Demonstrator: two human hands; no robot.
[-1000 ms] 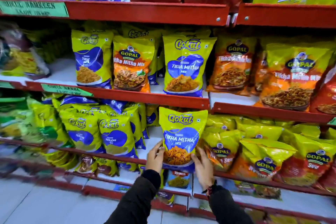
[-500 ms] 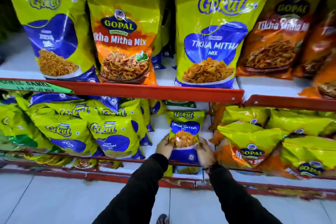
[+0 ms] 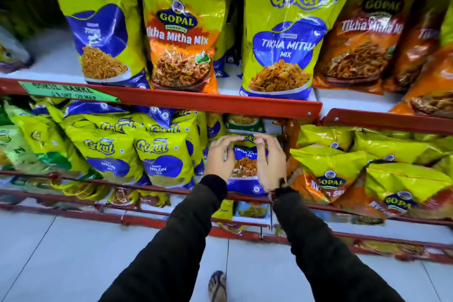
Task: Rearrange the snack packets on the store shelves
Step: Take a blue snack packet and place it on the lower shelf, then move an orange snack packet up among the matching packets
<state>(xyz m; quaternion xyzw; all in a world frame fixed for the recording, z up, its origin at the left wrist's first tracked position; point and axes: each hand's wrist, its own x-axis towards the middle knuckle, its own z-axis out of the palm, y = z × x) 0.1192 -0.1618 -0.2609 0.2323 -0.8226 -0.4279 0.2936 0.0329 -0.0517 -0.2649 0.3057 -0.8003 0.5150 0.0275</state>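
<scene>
Red-edged store shelves [image 3: 245, 103] are filling the whole wall ahead, running left to right in tiers, with pale floor tiles [image 3: 61, 252] lying near the person's feet. On the upper tier, big packets are standing upright in a row: a yellow and blue Gokul packet [image 3: 103, 27] at the left, an orange Gopal Tikha Mitha Mix packet [image 3: 181, 39] just beside it, a large Gokul Tikha Mitha Mix packet [image 3: 286, 39] right of that, and darker orange Gopal packets [image 3: 362, 39] leaning at the far right. A green price label [image 3: 66, 91] is sitting on the shelf lip at the left.

On the tier below, Gokul Nylon Sev packets [image 3: 161, 154] are crowding the left side, tilted forward, while yellow Gopal packets [image 3: 328, 169] are slumping on the right.

Two dark sleeves [image 3: 176, 240] are reaching forward from the near edge. Between the two groups, a smaller Gokul Tikha Mitha packet [image 3: 245, 162] is standing upright on the lower shelf, its base at the red front rail. The left hand [image 3: 220, 157] is cupping its left side and the right hand [image 3: 269, 162] its right side, fingers curled around the upper corners and pressing the packet between them; motion blur is making the exact contact hard to read.

A sandalled foot [image 3: 217, 285] is showing on the tiles at the bottom.
</scene>
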